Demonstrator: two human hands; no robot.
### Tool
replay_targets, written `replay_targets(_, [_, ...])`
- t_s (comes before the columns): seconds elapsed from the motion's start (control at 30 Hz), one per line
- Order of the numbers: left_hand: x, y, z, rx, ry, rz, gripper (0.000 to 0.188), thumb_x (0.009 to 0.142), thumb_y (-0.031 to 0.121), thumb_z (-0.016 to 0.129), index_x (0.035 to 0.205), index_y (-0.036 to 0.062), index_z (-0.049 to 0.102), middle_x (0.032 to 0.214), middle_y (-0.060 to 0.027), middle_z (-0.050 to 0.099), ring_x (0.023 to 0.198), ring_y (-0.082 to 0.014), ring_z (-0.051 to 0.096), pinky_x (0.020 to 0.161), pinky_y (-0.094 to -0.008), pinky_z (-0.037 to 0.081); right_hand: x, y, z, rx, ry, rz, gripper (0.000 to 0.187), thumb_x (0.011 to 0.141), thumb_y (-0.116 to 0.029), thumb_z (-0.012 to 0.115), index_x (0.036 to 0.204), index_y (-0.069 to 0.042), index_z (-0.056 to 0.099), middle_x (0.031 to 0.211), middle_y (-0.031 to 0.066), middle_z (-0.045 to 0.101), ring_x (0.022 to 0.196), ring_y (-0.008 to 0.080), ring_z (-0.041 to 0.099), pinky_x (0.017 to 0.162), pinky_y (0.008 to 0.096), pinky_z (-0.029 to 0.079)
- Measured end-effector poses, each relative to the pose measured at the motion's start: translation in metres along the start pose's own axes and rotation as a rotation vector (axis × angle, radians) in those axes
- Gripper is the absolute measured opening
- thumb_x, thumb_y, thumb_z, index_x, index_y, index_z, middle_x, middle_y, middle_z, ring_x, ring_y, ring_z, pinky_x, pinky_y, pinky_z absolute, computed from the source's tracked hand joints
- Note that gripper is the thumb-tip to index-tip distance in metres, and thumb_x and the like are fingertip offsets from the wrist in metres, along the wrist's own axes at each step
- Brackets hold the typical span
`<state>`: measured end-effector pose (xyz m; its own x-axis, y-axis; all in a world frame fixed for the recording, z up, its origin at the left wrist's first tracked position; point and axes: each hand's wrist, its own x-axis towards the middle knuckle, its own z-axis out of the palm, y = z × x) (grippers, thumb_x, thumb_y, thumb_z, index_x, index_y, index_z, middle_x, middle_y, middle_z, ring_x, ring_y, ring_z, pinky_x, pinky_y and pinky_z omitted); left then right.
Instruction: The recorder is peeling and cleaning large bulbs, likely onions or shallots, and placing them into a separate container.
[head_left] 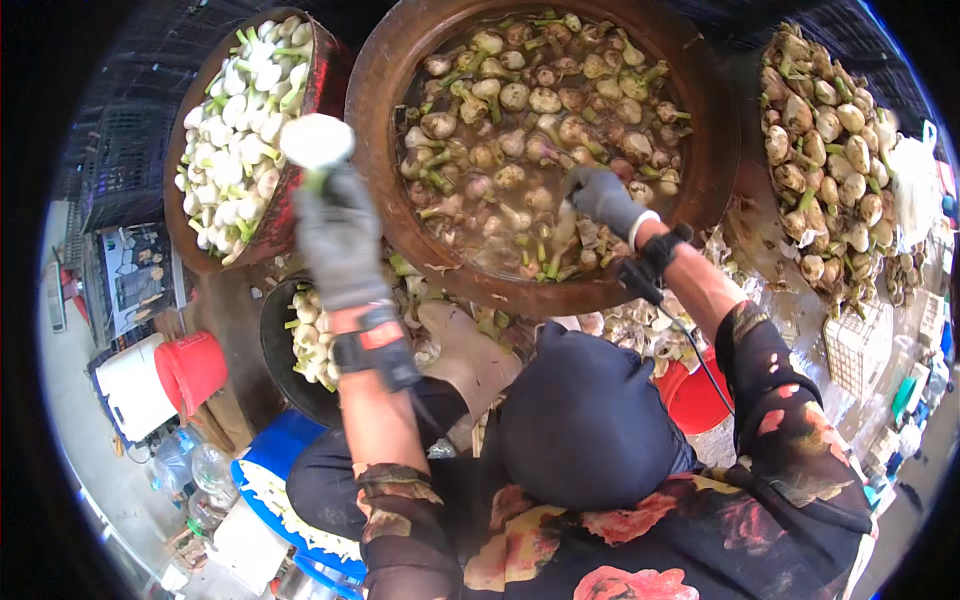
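Note:
My left hand (340, 240), in a grey glove and smeared by motion, holds a white garlic bulb (317, 141) out past its fingers. Beside it is a red-sided basin (331, 90) heaped with clean white garlic bulbs (250, 110). My right hand (605, 200), also gloved in grey, reaches into a large brown round tub (378, 75). Its fingers are bent down at murky water full of unpeeled garlic bulbs (540, 100). A pale, elongated thing (564, 228) shows below those fingers, too unclear to name.
A heap of dirty garlic bulbs (830, 150) rises at the far right, above a pale crate (860, 345). Closer in are a black bowl (272, 345) of garlic, a red container (695, 395) and a blue basin (275, 450). A red bucket (190, 368) stands left.

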<state>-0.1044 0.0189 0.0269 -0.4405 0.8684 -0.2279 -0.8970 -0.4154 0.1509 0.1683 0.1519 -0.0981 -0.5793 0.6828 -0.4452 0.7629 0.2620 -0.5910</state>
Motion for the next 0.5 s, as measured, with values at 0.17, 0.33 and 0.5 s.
replay_targets(0.17, [-0.014,0.011,0.027,0.070,-0.069,-0.047,0.040,0.080,0.020,0.055,0.112,-0.0030,0.044,0.110,-0.0130,0.049,0.099,-0.0218,0.049,0.081,-0.0327,0.046,0.059,0.002,0.025,-0.073,0.094,0.198,0.030,0.071,-0.015,0.050,0.098,-0.003,0.053,0.098,0.0205,0.055,0.091,0.0353,0.053,0.078,0.0386,0.042])
replay_targets(0.33, [-0.033,-0.026,-0.031,0.517,0.177,-0.229,0.033,0.083,0.020,0.050,0.109,0.0008,0.048,0.088,-0.0106,0.058,0.082,-0.0210,0.056,0.070,-0.0308,0.050,0.080,0.011,0.047,-0.290,-0.050,0.254,0.036,0.079,-0.023,0.041,0.111,-0.007,0.048,0.115,0.0166,0.048,0.104,0.0322,0.047,0.086,0.0394,0.039])
replay_targets(0.5, [-0.040,-0.072,-0.051,1.470,0.027,-0.095,0.052,0.069,0.012,0.064,0.115,0.0024,0.041,0.108,-0.0123,0.049,0.093,-0.0241,0.052,0.081,-0.0316,0.044,0.045,-0.024,-0.008,-0.304,-0.153,0.153,0.036,0.076,-0.020,0.041,0.107,-0.005,0.052,0.111,0.0172,0.050,0.101,0.0314,0.048,0.086,0.0369,0.038])
